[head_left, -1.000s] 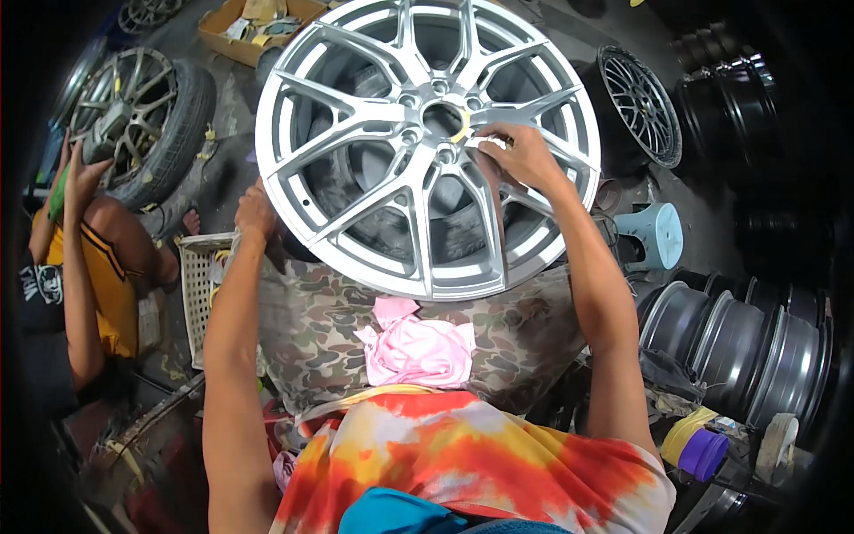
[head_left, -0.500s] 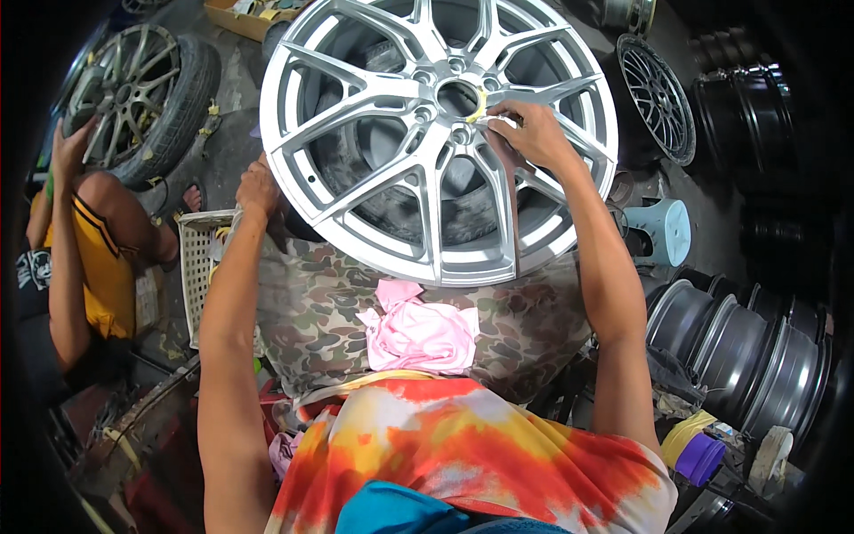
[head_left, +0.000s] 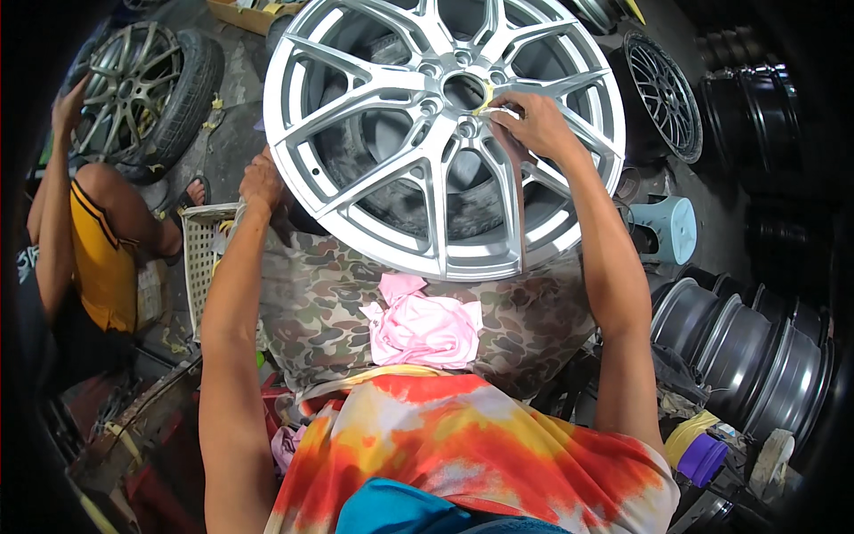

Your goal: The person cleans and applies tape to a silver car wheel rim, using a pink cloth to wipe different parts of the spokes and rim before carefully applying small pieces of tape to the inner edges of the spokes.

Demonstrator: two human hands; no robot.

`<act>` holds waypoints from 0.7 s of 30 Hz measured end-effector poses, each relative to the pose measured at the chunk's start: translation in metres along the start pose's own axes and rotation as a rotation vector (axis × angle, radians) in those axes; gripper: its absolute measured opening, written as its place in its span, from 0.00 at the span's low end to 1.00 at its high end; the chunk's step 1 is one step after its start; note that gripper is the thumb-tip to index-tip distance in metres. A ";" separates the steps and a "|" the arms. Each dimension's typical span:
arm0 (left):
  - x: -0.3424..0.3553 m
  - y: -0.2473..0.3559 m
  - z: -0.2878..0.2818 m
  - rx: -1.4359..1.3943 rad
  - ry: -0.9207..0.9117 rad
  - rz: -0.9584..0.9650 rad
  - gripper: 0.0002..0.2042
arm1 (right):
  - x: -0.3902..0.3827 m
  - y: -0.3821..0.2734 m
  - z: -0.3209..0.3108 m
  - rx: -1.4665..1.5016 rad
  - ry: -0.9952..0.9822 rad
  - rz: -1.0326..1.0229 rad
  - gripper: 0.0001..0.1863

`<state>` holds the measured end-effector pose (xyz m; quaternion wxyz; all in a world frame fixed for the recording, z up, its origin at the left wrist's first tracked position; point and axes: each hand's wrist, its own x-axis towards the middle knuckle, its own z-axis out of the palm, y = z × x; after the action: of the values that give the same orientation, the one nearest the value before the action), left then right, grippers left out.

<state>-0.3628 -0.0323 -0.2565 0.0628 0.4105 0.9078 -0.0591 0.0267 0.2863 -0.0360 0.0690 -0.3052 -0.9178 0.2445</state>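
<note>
Silver multi-spoke alloy wheel (head_left: 435, 169) just beyond camouflage cloth (head_left: 316, 298), left hand (head_left: 262, 181) curled at its left side, right hand (head_left: 541, 127) narrowed near the hub (head_left: 465, 117), neither grip certain; weak left-side support under right-hand pressure could let it twist and scratch.

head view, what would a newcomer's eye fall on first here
The large silver wheel at the top centre, with the right hand by its hub and the left hand at its left edge. Then the pink cloth below it, lying on camouflage-patterned fabric, and the bright red, yellow and white shirt at the bottom.
</note>
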 end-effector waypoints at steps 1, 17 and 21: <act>-0.005 0.009 -0.016 -0.015 -0.017 0.017 0.25 | -0.002 -0.001 -0.003 0.002 0.000 0.013 0.14; 0.005 -0.008 0.005 0.000 -0.026 -0.061 0.32 | 0.001 0.002 -0.003 0.037 -0.015 0.038 0.16; 0.004 -0.019 0.010 0.047 -0.010 -0.048 0.29 | 0.004 -0.003 -0.001 0.045 -0.025 0.045 0.16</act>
<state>-0.3793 -0.0438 -0.2663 0.0562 0.3896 0.9155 -0.0836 0.0226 0.2869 -0.0337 0.0588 -0.3208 -0.9058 0.2704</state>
